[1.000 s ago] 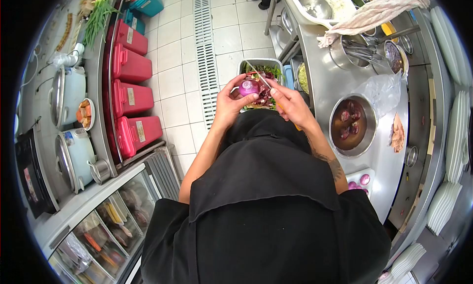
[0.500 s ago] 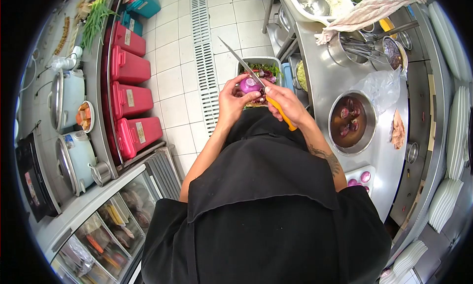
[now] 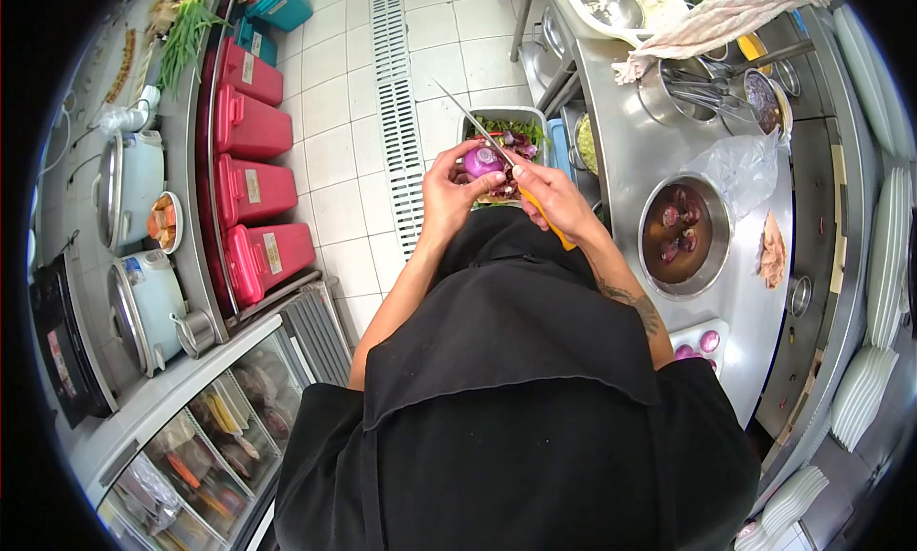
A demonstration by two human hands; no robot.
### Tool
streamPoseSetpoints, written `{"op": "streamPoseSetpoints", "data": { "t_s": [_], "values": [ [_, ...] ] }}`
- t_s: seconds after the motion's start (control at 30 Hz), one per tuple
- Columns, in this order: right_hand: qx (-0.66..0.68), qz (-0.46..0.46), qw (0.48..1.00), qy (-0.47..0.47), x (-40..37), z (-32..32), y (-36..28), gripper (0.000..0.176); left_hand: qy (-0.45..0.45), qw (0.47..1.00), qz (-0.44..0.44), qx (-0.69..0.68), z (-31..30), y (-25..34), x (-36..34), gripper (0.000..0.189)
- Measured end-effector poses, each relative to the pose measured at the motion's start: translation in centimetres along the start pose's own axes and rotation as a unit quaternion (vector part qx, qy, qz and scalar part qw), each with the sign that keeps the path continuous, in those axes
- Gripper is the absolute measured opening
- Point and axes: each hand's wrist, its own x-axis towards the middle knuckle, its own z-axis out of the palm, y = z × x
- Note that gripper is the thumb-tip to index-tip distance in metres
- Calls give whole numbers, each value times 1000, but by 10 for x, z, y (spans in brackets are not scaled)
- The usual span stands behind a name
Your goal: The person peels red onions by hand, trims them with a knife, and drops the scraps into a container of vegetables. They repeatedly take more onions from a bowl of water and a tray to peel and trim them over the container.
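A purple onion (image 3: 481,161) is held in my left hand (image 3: 448,194), with the fingers around its left side. My right hand (image 3: 556,200) grips the orange handle of a knife (image 3: 544,219); the blade points up and left, lying beside the onion's right side. Both hands are over a bin (image 3: 465,128) of green leaves and purple onion scraps. To the right, a steel bowl (image 3: 644,255) holds several purple onions in brownish water. More purple onions lie on a white tray (image 3: 715,328) at the lower right.
A steel counter (image 3: 621,140) runs along the right, carrying a clear plastic bag (image 3: 735,169), a pot of whisks (image 3: 654,100) and a twisted cloth (image 3: 735,18). Red bins (image 3: 256,185), lidded pots (image 3: 148,298) and a glass-topped cooler (image 3: 205,427) stand at left.
The knife blade has shifted slightly down and its angle has changed a little against the onion. Both hands stay nearly in place, still holding the onion and the knife.
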Motion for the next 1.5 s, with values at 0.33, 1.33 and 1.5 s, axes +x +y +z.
{"op": "streamPoseSetpoints", "data": {
  "t_s": [0.33,1.33,1.5],
  "values": [
    [-40,0,999,-3,3,1,5,50,34,999,4,17,0,-12,3,59],
    [-16,1,1000,-1,3,4,3,48,34,993,-67,-90,3,10,-3,53],
    [-39,-9,999,-1,5,2,6,46,34,993,-75,-83,2,10,-3,52]
  ]
}}
